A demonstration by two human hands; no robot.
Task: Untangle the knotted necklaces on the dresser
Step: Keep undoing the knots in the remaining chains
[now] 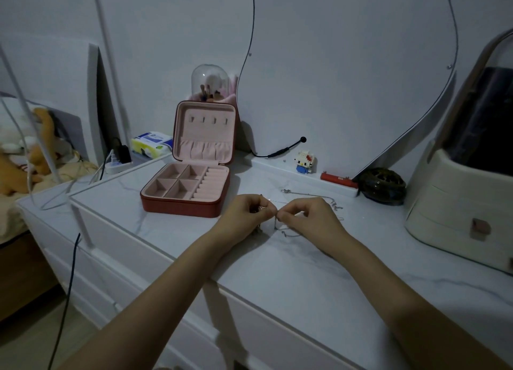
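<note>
Head view. Left hand (251, 212) and right hand (304, 217) raised just above the dresser (305, 272) top, fingertips meeting — each pinching the knotted necklaces (280, 225) at the tangle. Chain loops hanging below the pinch onto the marble surface; further strands trailing toward the rear edge, behind the right hand. Open jewelry box (191, 186) left of the hands, lid upright, compartments showing pink lining. Small block figure (304, 162) on the rear ledge — cream organizer (458, 197) at the right edge.
</note>
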